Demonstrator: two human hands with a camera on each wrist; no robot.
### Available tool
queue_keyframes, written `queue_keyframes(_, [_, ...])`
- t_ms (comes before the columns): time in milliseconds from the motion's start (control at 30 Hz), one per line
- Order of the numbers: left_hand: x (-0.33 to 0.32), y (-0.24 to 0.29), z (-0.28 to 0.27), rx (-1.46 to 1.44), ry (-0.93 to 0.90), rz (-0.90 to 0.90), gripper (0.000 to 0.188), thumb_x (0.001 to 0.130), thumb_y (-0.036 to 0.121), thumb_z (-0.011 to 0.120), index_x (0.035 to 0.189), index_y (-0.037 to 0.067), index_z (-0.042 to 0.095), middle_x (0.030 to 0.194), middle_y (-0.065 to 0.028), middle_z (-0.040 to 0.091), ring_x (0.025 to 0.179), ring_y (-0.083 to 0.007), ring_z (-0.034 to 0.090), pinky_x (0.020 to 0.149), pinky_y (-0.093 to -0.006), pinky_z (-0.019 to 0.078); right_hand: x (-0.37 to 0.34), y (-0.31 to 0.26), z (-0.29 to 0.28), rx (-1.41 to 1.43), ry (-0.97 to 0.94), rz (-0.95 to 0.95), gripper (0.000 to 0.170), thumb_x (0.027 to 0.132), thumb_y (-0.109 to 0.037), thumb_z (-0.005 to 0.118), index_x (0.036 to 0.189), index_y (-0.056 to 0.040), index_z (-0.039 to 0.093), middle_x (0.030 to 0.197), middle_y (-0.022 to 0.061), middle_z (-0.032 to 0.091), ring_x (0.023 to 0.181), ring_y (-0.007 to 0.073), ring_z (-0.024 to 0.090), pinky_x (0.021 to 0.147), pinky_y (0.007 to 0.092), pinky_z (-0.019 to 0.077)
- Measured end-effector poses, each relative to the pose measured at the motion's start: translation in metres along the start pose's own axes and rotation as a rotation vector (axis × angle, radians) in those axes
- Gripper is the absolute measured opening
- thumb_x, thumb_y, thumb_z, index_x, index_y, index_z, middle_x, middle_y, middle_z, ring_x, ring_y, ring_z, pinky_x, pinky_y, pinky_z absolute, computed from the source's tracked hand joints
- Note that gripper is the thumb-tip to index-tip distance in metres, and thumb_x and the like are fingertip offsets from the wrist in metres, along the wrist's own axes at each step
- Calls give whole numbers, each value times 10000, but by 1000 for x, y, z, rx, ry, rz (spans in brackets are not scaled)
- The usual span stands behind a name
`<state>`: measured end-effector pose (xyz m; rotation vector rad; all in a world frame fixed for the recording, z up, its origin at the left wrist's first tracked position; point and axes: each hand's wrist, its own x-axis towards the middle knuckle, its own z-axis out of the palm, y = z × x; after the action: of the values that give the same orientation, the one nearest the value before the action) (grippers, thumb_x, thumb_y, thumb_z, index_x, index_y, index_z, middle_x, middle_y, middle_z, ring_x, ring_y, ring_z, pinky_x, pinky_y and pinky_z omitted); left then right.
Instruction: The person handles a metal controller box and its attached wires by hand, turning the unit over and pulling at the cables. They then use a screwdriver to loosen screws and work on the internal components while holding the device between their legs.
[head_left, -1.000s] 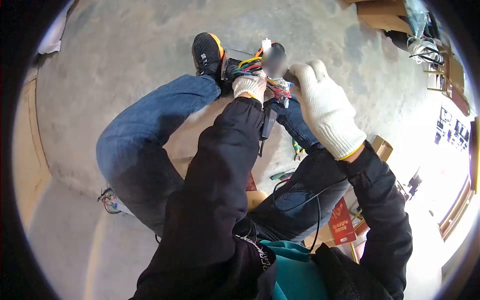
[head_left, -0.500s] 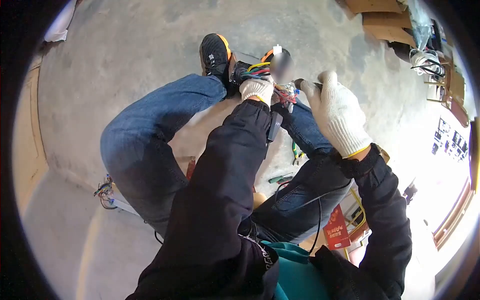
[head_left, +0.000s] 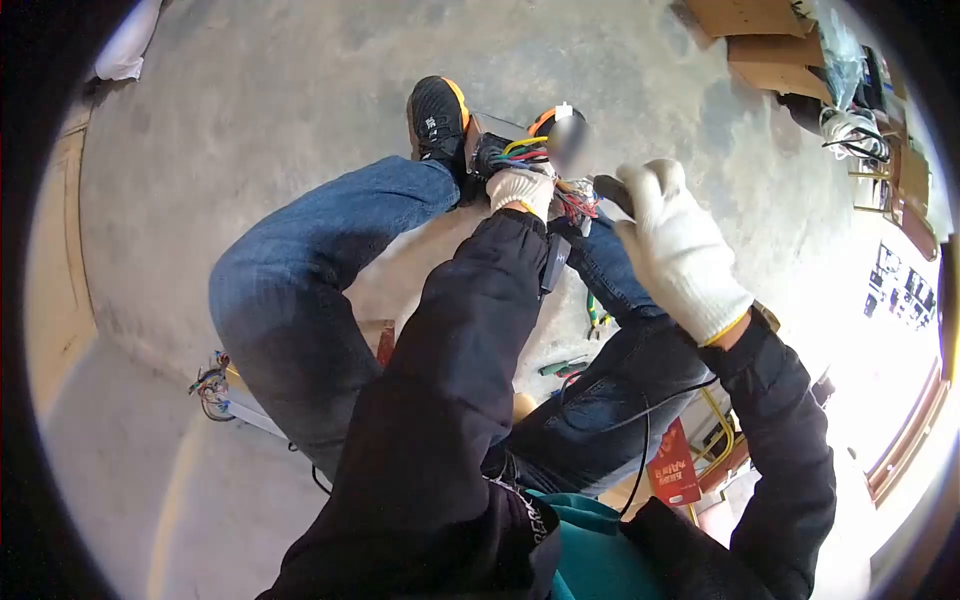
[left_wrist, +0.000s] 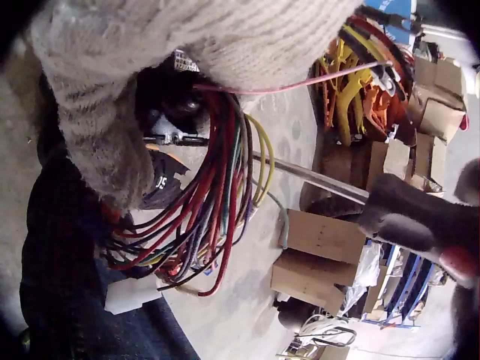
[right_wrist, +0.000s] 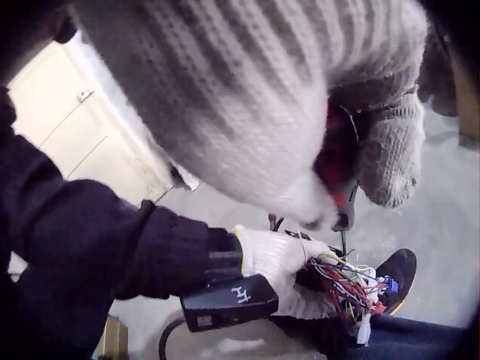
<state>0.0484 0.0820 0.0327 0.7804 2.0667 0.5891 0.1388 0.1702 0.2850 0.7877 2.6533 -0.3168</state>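
Note:
In the head view, my gloved left hand (head_left: pixel 522 190) is between the shoes, close to a black box (head_left: pixel 480 150) with thick coloured cables. Its fingers curl round a bundle of thin coloured wires (left_wrist: pixel 217 187) with white, blue and red connectors, seen in the left wrist view. My gloved right hand (head_left: pixel 685 250) grips a screwdriver (left_wrist: pixel 401 217) by its black and red handle. The metal shaft (left_wrist: pixel 311 178) points toward the wires and the box; its tip is hidden behind the wires.
Pliers (head_left: pixel 594 315) and a green-handled tool (head_left: pixel 562 367) lie on the floor between the legs. More wiring (head_left: pixel 212 388) sits by the left knee. A red box (head_left: pixel 673 465) is by the right thigh; cardboard boxes (head_left: pixel 775 65) are at the far right.
My right hand has drawn slightly back toward the body and its fingers have shifted on the screwdriver, with more of the handle showing. My left hand stays at the wires. The head view has shifted slightly.

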Motion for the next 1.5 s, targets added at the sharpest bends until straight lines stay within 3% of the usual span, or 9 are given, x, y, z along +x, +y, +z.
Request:
queue_keyframes(100, [8, -17, 15, 173, 34, 147, 308, 1074, 302, 456, 1167, 57, 617, 1040, -278, 725, 955, -394, 735, 755, -513, 572, -5, -5, 3, -136, -21, -220, 317, 955, -128, 576, 1270, -111, 553, 1160, 257, 563, 966, 436, 673, 803, 521, 563])
queue_keyframes(300, [7, -10, 5, 213, -53, 62, 468, 1063, 403, 338, 1170, 126, 700, 1167, -194, 734, 1045, -342, 729, 911, -490, 558, -5, -9, 2, 121, -147, 318, 316, 952, -129, 584, 1265, -104, 549, 1129, 239, 561, 946, 431, 676, 811, 511, 564])
queue_keyframes(500, [7, -7, -6, 217, -180, 63, 389, 1074, 316, 368, 1317, 131, 608, 1208, -224, 704, 1051, -429, 698, 883, -523, 548, -9, -15, 8, -203, -45, -188, 293, 920, -108, 595, 1213, -116, 578, 1130, 202, 551, 940, 443, 672, 703, 522, 572])
queue_keyframes(700, [12, -9, -2, 148, -185, 32, 484, 1085, 426, 326, 1375, 136, 584, 1257, -246, 680, 1120, -448, 664, 929, -524, 531, 18, -7, 15, 189, 147, 105, 249, 997, -271, 603, 1118, -53, 595, 907, 270, 674, 829, 451, 690, 740, 517, 569])
queue_keyframes(767, [20, -18, 15, 0, -93, -117, 479, 1078, 433, 351, 1370, 136, 587, 1252, -233, 688, 1102, -443, 677, 919, -522, 538, 13, -5, 9, 163, 109, 145, 245, 988, -221, 594, 1172, -61, 591, 1019, 258, 662, 876, 443, 692, 773, 513, 568])
queue_keyframes(967, [14, -20, 4, 187, -185, 117, 457, 1061, 389, 424, 1410, 119, 545, 1294, -256, 661, 1091, -418, 692, 922, -514, 545, -6, -17, 2, -170, -73, -151, 294, 947, -132, 584, 1228, -51, 558, 1227, 270, 563, 941, 434, 692, 807, 501, 575])
queue_keyframes(1167, [23, -15, 5, -3, -166, -91, 519, 1047, 464, 428, 1399, 105, 557, 1287, -246, 668, 1090, -425, 689, 933, -501, 547, 5, -1, 1, 142, -32, 184, 343, 962, -152, 574, 1272, -14, 531, 1219, 277, 575, 945, 439, 695, 802, 494, 582])
queue_keyframes(1300, [10, -10, -6, 121, -228, 75, 409, 960, 235, 667, 1345, 116, 591, 1223, -239, 696, 1071, -407, 697, 912, -490, 554, -8, -9, -3, -113, -28, -218, 368, 950, -136, 583, 1300, -41, 519, 1171, 246, 586, 869, 437, 696, 786, 506, 580])
queue_keyframes(1500, [15, -17, 7, 213, -126, 51, 355, 1072, 274, 431, 1349, 110, 582, 1235, -259, 680, 1091, -415, 687, 914, -516, 545, 7, -9, 1, 71, -41, 101, 313, 1019, -280, 597, 1237, -68, 524, 1069, 282, 614, 842, 442, 695, 712, 511, 577])
